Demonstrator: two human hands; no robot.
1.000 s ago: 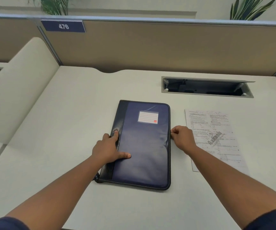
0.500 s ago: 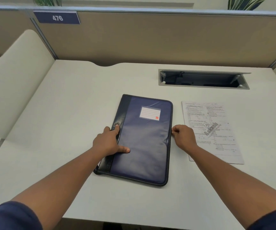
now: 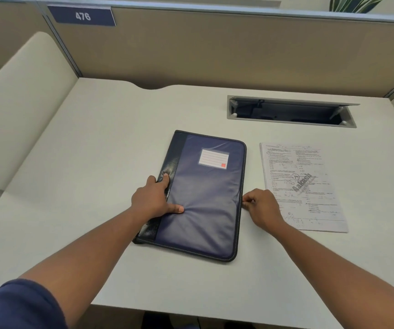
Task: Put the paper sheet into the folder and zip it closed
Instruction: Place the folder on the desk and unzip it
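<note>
Your folder (image 3: 205,198) lies flat and closed near the middle of the desk (image 3: 84,162), its long sides running from the near edge toward the far edge, its black spine strip on the left and its white label facing up toward the far end. Your left hand (image 3: 154,198) rests on the spine side, fingers laid straight along the black strip and the thumb stretched out across the blue cover, pressing it down rather than gripping it. Your right hand (image 3: 262,207) sits at the folder's right long edge, about midway along it, with the fingertips curled in and drawn together against the zip seam; they look to be pinching something small there, but you cannot tell from this view whether it is the zip pull. The paper sheet (image 3: 302,186) lies flat on the desk just beside the folder, to its right, printed side up, and your right wrist covers its near left corner. Toward the far right corner of the desk a cable hatch (image 3: 291,111) stands open, and a number plate (image 3: 82,16) reading 476 hangs on the partition beyond the far edge.
</note>
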